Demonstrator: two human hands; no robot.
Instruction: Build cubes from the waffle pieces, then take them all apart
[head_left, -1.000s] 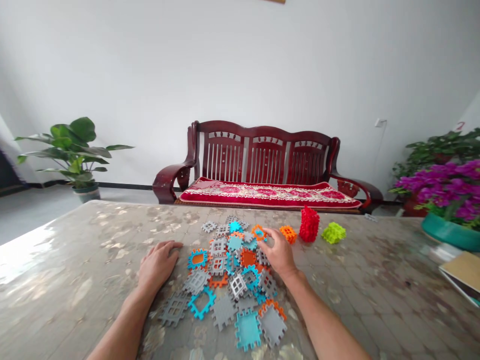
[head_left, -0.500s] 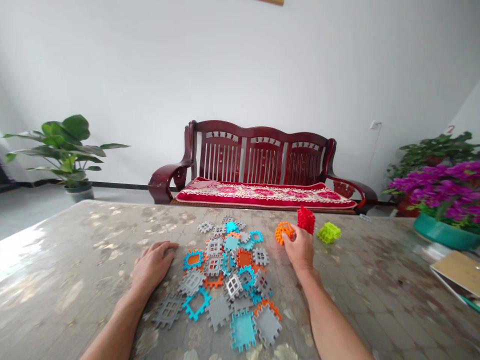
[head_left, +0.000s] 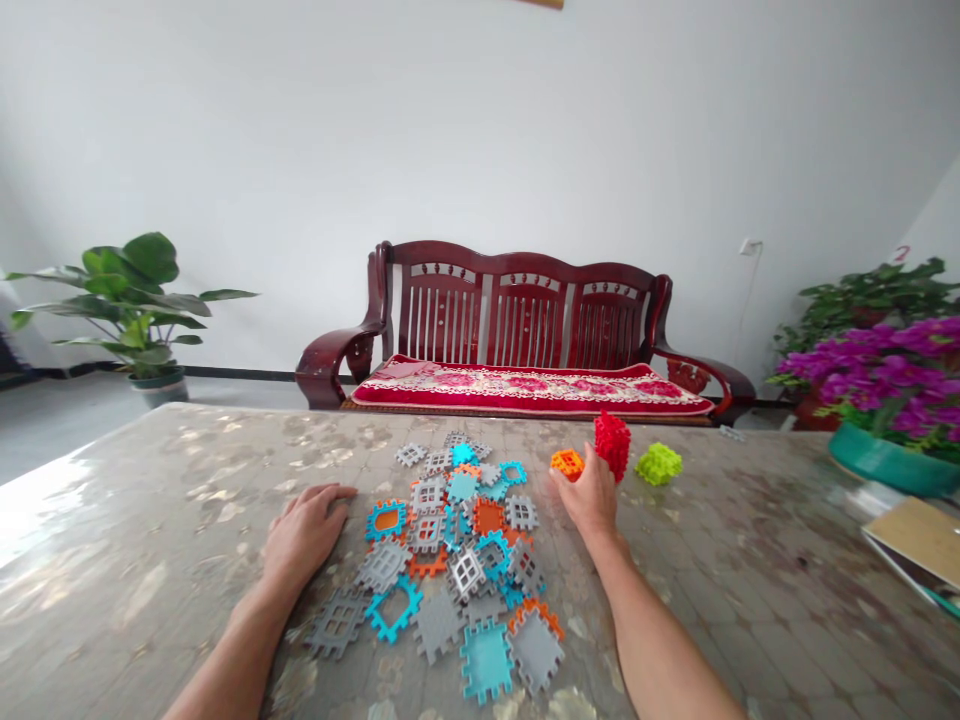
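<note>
My left hand lies flat on the table, left of the pile, fingers stretched out and holding nothing. My right hand is at a small orange cube built of knobbly pieces, with thumb and fingers around its near and right sides. Part of the cube is hidden behind the hand. Just behind those fingers stands a taller red knobbly block. Farther right sits a lime-green knobbly block. Between my hands spreads a pile of toothed plastic building panels in grey, blue and orange, some with window openings.
A patterned cloth covers the table. Beyond it stands a dark red wooden bench with a red floral cushion. At the right are a teal flower pot and a notebook. A potted plant stands at far left.
The orange cube has turned from a tilted pose to a flatter one. My right hand has shifted slightly left, its thumb now nearer the cube's front. My left hand has stayed still.
</note>
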